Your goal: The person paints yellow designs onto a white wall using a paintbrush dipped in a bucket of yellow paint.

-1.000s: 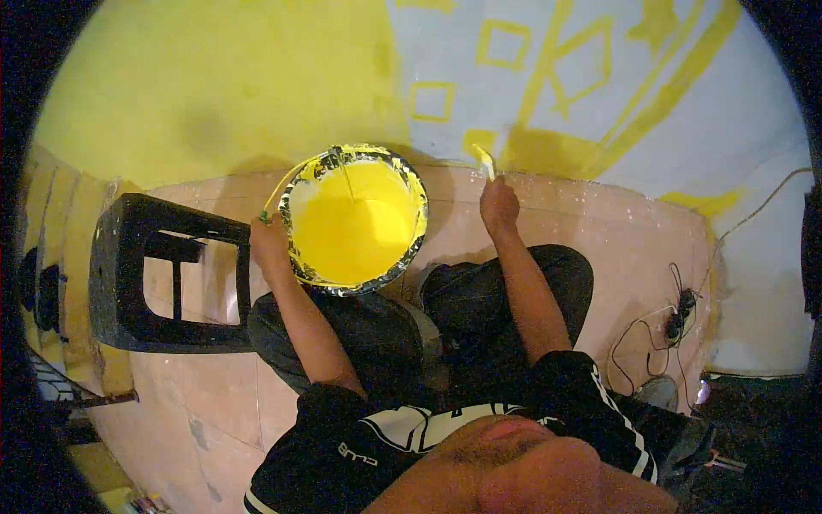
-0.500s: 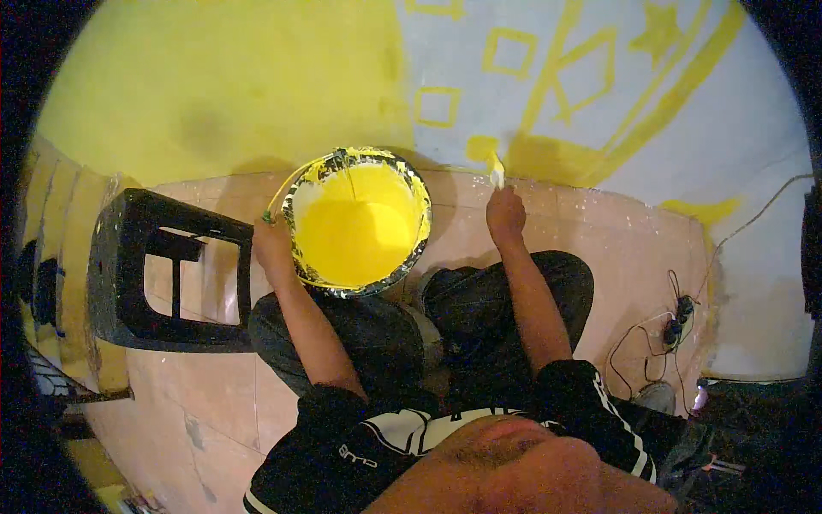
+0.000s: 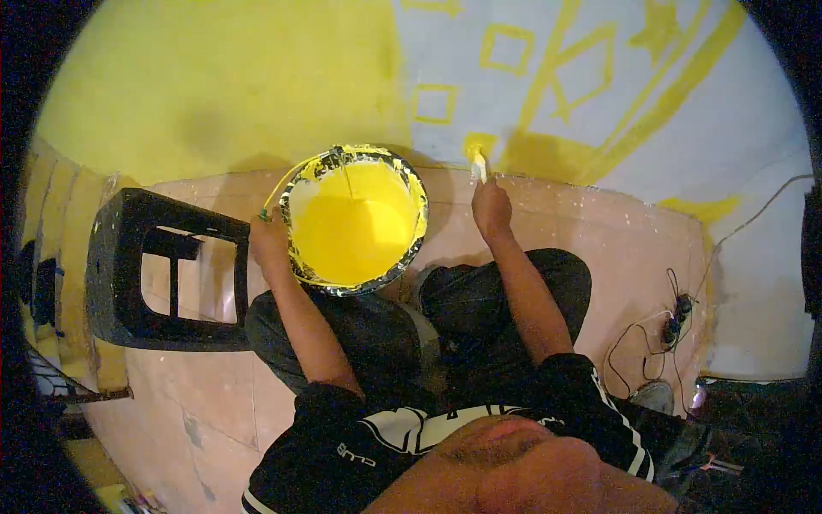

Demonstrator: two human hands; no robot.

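Two hands busy about one paint bucket [image 3: 402,267], taken as landmark. Right hand [image 3: 491,212], well to the bucket's right, is closed round a brush [image 3: 480,166]; brush lies beyond the knuckles, long axis running away from the person, leaning slightly left, head at a small yellow patch [image 3: 476,142] on the pale wall [image 3: 454,51], beyond and right of the bucket. Bristles appear to meet the patch; exact contact hard to tell. Right hand nearer the patch. Left hand [image 3: 271,238], at the bucket's left edge, seems curled on the wire handle [image 3: 281,187], by its green grip. Bucket: dark rim, smeared; yellow paint [image 3: 342,240] inside, inner wall coated. Black plastic frame [image 3: 111,274] left of the bucket.
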